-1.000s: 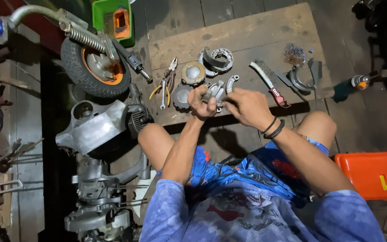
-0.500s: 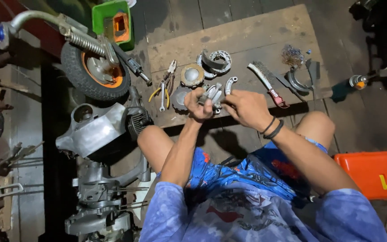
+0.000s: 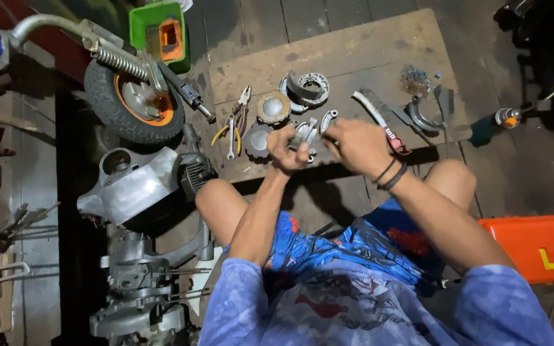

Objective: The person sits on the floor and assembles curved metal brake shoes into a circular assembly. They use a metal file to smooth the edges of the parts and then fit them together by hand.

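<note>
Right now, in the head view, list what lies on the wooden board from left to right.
Pliers with yellow handles → round metal disc → curved brake shoes → wire brush → curved metal pieces.

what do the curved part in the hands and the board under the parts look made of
Curved grey brake-shoe-like part, held between left hand and right hand: likely bare cast metal, dull silver sheen. Flat brown board: probably plywood or wood, matte, stained, with grain.

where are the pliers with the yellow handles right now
In the head view the pliers lie on the wooden board, left of the left hand, beside a small wrench and a round metal disc.
</note>
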